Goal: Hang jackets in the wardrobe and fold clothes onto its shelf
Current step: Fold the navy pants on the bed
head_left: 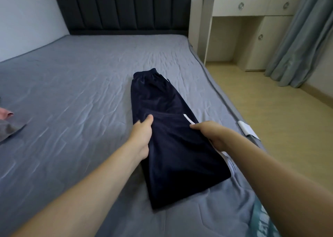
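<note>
A pair of dark navy track trousers (167, 128), smooth and slightly shiny with a white side stripe, lies lengthwise on the grey-blue quilted bed sheet (72, 92), folded leg over leg into a long narrow strip. The gathered elastic waistband points toward the dark padded headboard (122, 7) with its upright channels; the hem end lies nearest the person.

Both hands are on the trousers about midway along. The left hand (142, 134) pinches the left edge, thumb on top and fingers tucked beneath the cloth. The right hand (210, 132) grips the striped right edge, fingers curled under it.

The trousers lie close to the bed's right edge, where a grey piped border and a white tag (246, 128) show; beyond it is pale wood-look floor (270, 119). To the left of the trousers, the rumpled sheet stretches wide and flat, as far as a pink and grey bundle of clothes (8, 123) at the bed's far left.
</note>
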The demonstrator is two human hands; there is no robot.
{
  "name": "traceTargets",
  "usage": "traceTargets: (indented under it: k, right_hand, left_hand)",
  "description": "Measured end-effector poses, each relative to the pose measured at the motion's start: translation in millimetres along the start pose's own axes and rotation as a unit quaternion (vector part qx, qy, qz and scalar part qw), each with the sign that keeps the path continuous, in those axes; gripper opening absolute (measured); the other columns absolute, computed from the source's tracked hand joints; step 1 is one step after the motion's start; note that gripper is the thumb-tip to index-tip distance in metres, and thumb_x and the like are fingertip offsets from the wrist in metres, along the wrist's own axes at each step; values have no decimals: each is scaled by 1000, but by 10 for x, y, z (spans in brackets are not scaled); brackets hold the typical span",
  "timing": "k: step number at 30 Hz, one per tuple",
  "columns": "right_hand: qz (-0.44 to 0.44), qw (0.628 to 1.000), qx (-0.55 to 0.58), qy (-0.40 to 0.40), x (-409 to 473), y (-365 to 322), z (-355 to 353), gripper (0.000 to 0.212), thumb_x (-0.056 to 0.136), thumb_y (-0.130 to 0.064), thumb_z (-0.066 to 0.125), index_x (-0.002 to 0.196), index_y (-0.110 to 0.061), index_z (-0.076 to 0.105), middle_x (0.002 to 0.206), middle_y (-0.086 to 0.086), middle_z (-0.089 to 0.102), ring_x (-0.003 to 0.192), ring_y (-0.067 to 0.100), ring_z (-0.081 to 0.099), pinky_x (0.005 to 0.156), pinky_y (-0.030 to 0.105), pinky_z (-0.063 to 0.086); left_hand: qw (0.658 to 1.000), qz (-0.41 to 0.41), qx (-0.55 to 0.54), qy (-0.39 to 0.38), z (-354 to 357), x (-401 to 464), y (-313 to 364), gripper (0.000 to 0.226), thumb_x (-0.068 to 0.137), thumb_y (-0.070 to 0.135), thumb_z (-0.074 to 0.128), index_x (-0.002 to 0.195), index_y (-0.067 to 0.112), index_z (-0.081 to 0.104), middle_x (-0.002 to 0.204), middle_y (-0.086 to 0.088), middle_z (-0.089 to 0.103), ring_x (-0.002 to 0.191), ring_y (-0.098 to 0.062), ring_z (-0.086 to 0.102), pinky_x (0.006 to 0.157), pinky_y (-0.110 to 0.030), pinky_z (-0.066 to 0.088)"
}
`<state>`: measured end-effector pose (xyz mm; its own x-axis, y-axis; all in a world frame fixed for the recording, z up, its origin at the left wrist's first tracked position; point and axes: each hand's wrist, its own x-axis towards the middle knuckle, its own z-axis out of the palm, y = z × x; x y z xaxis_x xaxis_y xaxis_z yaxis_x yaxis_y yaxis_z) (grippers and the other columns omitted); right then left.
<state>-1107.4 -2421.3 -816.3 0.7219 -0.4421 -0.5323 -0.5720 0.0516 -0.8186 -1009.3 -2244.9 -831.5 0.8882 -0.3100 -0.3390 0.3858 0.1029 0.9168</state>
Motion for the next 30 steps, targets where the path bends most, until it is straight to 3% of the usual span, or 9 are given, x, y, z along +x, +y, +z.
traceTargets:
  k: [3,6,9,13,15,20,24,27,30]
  right_hand:
    - [-30,999,6,17,313,-139,96,41,97,-34,53,122,-1,59,97,10,73,79,23,70,59,28,55]
    - [-18,995,-93,34,608,-79,222,48,99,-35,47,132,0,49,120,15,61,101,30,62,87,39,53]
    - [-33,993,-112,18,882,-142,191,32,97,-28,53,119,-6,57,111,11,65,97,29,64,91,43,53]
    - [-130,980,-142,42,1269,-479,111,21,95,-33,54,101,-14,63,96,3,68,86,20,65,75,32,53]
    - [-173,968,-171,62,1515,-749,149,21,95,-35,54,91,-16,62,87,0,66,80,15,62,65,27,48]
    - [-220,941,-201,162,2288,-1736,256,42,96,-46,46,74,-11,54,72,0,58,71,21,56,54,29,36]
    - [-237,905,-290,201,3012,-2357,405,42,101,-43,33,91,-9,56,100,12,62,91,33,58,70,34,42]
    - [-242,866,-378,219,3623,-2366,549,33,104,-29,30,100,-9,56,113,14,58,101,35,55,82,37,46]
    - [-241,819,-447,268,4120,-1897,817,37,104,-35,28,109,-8,53,119,15,55,108,35,53,85,40,43]
  left_hand:
    - [996,27,70,48,-35,352,59,44,98,40,47,136,17,47,130,-3,57,115,-25,57,100,-47,48]
    - [980,10,185,80,-80,600,-105,40,102,31,40,136,11,44,132,-8,51,113,-27,53,99,-43,46]
    - [940,72,311,122,-115,866,-119,36,103,35,33,128,12,46,128,-3,53,112,-27,53,98,-43,43]
    - [908,153,369,125,-75,1320,56,33,103,36,32,78,15,39,80,0,50,68,-21,45,60,-35,36]
    - [888,184,397,140,-25,1625,328,41,103,38,31,70,14,36,69,1,46,62,-21,43,55,-34,30]
    - [873,183,418,174,234,2687,1321,48,104,38,27,95,4,60,105,-17,64,97,-37,58,75,-35,38]
    - [885,145,391,208,397,3596,1832,48,104,38,27,122,3,55,125,-17,60,113,-36,56,94,-38,44]
    - [896,128,385,182,302,4176,1606,43,102,36,33,128,4,41,130,-18,54,115,-36,53,89,-37,40]
    - [890,154,405,142,-30,4560,889,27,97,32,48,111,10,49,112,-12,61,98,-30,56,89,-38,44]
